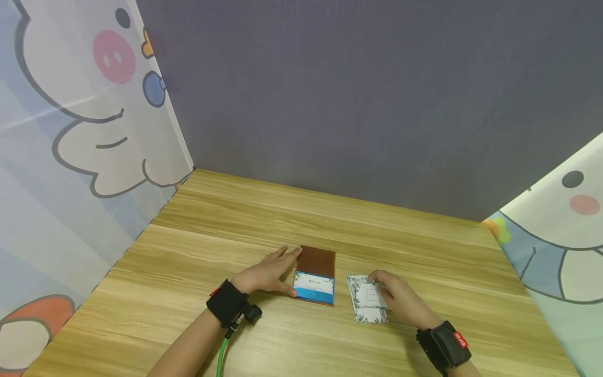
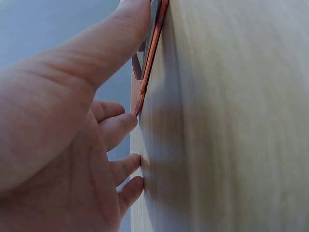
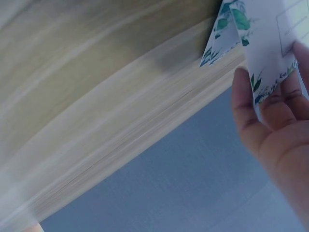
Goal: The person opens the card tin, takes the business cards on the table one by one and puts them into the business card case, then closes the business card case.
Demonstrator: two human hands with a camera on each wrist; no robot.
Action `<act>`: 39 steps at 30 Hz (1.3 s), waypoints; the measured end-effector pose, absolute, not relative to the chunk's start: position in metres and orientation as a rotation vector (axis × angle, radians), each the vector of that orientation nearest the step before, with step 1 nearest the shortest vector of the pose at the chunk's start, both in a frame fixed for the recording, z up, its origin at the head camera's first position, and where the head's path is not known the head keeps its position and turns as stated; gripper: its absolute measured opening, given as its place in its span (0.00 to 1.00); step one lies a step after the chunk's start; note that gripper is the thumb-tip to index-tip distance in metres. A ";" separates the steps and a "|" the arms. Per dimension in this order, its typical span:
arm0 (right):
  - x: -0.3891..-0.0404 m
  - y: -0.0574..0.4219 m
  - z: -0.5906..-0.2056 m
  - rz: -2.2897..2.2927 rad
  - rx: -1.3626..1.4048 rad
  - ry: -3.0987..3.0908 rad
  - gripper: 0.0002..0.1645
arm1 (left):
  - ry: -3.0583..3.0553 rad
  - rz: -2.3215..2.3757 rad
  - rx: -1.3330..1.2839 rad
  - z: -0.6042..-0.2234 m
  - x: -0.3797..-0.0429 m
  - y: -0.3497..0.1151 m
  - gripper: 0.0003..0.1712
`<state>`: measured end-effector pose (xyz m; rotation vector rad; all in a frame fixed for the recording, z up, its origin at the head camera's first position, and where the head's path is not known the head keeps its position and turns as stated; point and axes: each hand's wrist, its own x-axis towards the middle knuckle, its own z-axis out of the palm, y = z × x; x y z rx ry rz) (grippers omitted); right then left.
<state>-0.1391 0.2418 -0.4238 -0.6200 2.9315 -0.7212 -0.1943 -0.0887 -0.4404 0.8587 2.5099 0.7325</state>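
Observation:
My left hand (image 1: 268,273) lies at the left edge of a brown card holder (image 1: 316,261), thumb at its lower corner and fingers spread near its top corner. Across the holder's lower half is a white card with leaf print (image 1: 313,281) above a blue band. The left wrist view shows the holder's orange-brown edge (image 2: 153,43) beside the thumb. To the right, my right hand (image 1: 400,298) pinches a leaf-bordered white card (image 3: 265,38) between thumb and fingers. That card is raised over other similar cards (image 1: 372,315), which lie on the table.
The wood-grain table (image 1: 264,340) ends at a grey panel (image 1: 348,104) at the back. Cartoon-printed sheets (image 1: 94,146) stand at both sides. A green cable (image 1: 221,358) runs from the black left wrist strap (image 1: 227,303).

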 end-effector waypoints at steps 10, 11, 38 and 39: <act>-0.143 0.238 -0.418 -0.787 -0.591 2.945 0.18 | 2.504 0.745 0.858 -0.438 -0.194 -0.090 0.58; -0.143 0.237 -0.417 -0.787 -0.601 2.955 0.18 | 2.504 0.745 0.857 -0.438 -0.194 -0.090 0.58; -0.156 0.206 -0.416 -0.886 -0.669 3.058 0.16 | 2.510 0.728 0.869 -0.439 -0.194 -0.089 0.58; -0.157 0.204 -0.415 -0.882 -0.678 3.064 0.15 | 2.511 0.726 0.867 -0.439 -0.194 -0.089 0.58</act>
